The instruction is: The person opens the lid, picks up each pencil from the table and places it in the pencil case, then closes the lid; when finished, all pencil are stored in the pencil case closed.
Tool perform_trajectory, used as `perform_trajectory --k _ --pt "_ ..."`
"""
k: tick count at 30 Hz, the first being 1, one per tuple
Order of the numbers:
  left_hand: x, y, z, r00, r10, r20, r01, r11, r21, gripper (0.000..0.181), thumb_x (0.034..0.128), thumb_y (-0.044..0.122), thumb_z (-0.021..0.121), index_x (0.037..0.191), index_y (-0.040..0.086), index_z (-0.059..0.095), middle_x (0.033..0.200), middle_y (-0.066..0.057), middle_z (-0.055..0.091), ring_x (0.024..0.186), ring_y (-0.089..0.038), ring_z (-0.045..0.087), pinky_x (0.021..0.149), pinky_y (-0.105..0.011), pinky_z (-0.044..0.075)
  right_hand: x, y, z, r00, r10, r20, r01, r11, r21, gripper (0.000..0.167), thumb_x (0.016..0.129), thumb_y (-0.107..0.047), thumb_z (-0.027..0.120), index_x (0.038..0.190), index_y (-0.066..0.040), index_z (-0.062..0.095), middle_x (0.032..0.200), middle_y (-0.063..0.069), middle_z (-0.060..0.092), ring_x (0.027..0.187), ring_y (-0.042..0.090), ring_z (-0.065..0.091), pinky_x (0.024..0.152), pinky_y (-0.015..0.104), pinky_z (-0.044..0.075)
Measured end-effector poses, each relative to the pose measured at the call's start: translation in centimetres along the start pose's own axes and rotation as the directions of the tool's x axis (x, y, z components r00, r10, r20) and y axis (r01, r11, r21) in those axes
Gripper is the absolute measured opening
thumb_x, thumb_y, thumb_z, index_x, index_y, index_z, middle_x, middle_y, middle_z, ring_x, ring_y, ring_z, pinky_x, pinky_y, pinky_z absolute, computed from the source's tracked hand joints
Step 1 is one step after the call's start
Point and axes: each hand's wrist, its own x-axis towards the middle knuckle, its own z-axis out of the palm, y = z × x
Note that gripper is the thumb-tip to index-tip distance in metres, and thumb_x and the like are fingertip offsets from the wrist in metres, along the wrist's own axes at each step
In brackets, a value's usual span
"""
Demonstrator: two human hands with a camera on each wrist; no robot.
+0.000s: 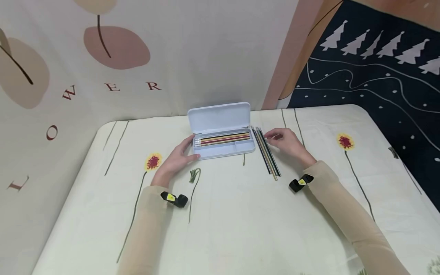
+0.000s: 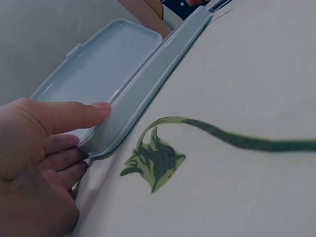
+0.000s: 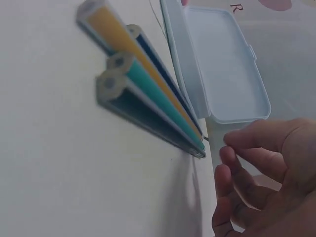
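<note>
Head view, case (image 1: 216, 153) (open), pencils (image 1: 224, 139) inside

Pencil case (image 1: 218, 152), lid (image 1: 219, 118) up, between both of my hands.
My left hand (image 1: 176, 160) holds its left end, beside the stowed pencils (image 1: 225, 139); my right hand (image 1: 287, 145) is just beside the loose pencils (image 1: 266, 152).

Left of the fingers (image 1: 274, 131) of the right hand (image 1: 287, 143), loose pencils (image 1: 266, 152) bar the low path to the pencil case (image 1: 217, 152); its raised lid (image 1: 220, 118) walls off the far side. Nearer than the fingers, tablecloth (image 1: 233, 206) leaves passage.
</note>
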Motion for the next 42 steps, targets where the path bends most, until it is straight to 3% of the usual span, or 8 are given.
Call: perform_trajectory --k 7,15,23,30,42 --pt "-0.1 -0.1 -0.4 1.0 -0.005 0.009 0.005 1.0 -0.009 0.08 0.0877 0.011 0.067 0.155 0.016 0.023 0.159 -0.006 0.019 0.146 -0.024 0.007 0.116 -0.047 0.003 -0.6 0.8 0.3 1.0 -0.01 0.029 0.012 0.999 -0.036 0.026 0.093 -0.006 0.059 0.116 0.004 0.065 0.108 0.021 0.065 0.102 0.034 0.059 0.091 0.045 0.045" --pt "-0.2 0.2 -0.3 1.0 -0.002 0.019 0.003 0.999 -0.046 0.08 0.0877 0.009 0.067 0.155 0.014 0.023 0.159 -0.006 0.018 0.146 -0.022 0.005 0.117 -0.045 0.002 -1.1 1.2 0.8 0.999 0.029 0.024 -0.028 0.998 -0.049 0.031 0.093 -0.006 0.056 0.121 0.004 0.062 0.108 0.019 0.064 0.1 0.031 0.057 0.086 0.041 0.045" --pt "0.0 0.4 -0.4 1.0 -0.001 0.014 0.002 0.999 -0.043 0.08 0.088 0.009 0.066 0.155 0.013 0.023 0.16 -0.007 0.017 0.146 -0.023 0.005 0.116 -0.045 0.001 -0.6 1.0 1.4 0.999 0.033 -0.032 -0.035 0.998 -0.051 0.034 0.089 -0.005 0.058 0.121 0.004 0.061 0.097 0.017 0.065 0.089 0.029 0.056 0.076 0.035 0.043" --pt "0.2 0.3 -0.3 1.0 0.006 0.004 -0.006 0.999 -0.048 0.08 0.0874 0.007 0.066 0.154 0.012 0.022 0.16 -0.009 0.016 0.146 -0.025 0.005 0.116 -0.046 0.001 -0.1 0.6 1.8 0.992 0.093 -0.083 -0.1 0.991 -0.088 0.035 0.086 -0.01 0.062 0.119 0.0 0.06 0.091 0.014 0.064 0.079 0.027 0.055 0.069 0.034 0.041" --pt "0.0 0.2 -0.1 1.0 -0.009 0.004 0.009 1.0 -0.012 0.08 0.0885 0.011 0.066 0.155 0.015 0.022 0.16 -0.007 0.017 0.146 -0.025 0.006 0.116 -0.046 0.003 0.3 0.5 2.0 0.983 0.134 -0.128 -0.153 0.977 -0.149 0.034 0.087 -0.016 0.064 0.118 -0.004 0.06 0.091 0.011 0.064 0.073 0.025 0.055 0.062 0.033 0.039"
